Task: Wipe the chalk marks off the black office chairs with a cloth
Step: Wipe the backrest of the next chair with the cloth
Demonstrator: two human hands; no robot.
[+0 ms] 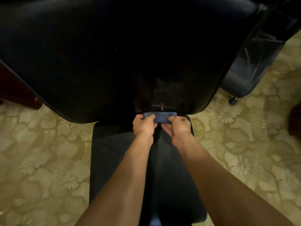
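Chalk marks [160, 106] sit low on chair back [114, 62], just above blue cloth [160, 116]. Left hand [144, 124] and right hand [178, 125] both pinch cloth, grip clamped. Tip: keep fold flat, press firm, short strokes upward.

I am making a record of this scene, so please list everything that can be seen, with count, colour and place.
near chair: one, black, fills the upper middle
chalk marks: pale lines low on the near chair, just above the cloth
cloth: one, blue, folded, held at the chair's lower edge
second chair: one, black, upper right, with pale streaks
carpet: yellowish with flower pattern, both sides
wooden furniture: one piece, dark brown, left edge
dark trousers: lower middle
left hand: grips the cloth's left end
right hand: grips the cloth's right end
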